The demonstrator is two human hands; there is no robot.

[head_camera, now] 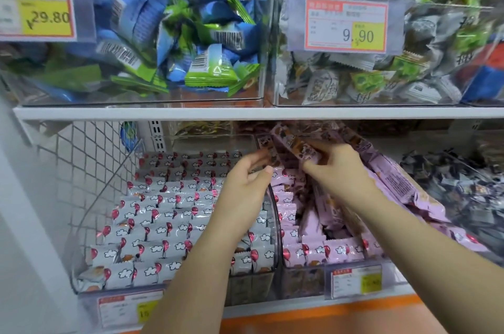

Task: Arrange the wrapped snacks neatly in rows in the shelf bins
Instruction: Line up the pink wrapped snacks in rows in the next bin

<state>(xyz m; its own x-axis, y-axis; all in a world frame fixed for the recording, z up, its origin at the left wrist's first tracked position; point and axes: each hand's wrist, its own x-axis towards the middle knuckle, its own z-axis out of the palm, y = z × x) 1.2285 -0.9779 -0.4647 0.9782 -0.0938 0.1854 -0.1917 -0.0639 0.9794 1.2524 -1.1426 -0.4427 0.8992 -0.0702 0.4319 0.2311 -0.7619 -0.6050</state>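
Clear hard plastic on the upper bin [245,93], see-through and glossy, catching glare. Inside it, blue and green wrappers [174,42] of crinkly, shiny film. Below, white wrappers [152,213] gleam, a smooth foil-like film, and pink wrappers [313,249] carry the same sheen. The side panel [81,159] is white-coated wire mesh, matt. The shelf edge [245,112] is smooth and white. The price tag [345,24] looks like paper behind a clear plastic sleeve.

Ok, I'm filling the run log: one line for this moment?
right hand: grips pink snacks; left hand: touches their end; white snacks: in rows
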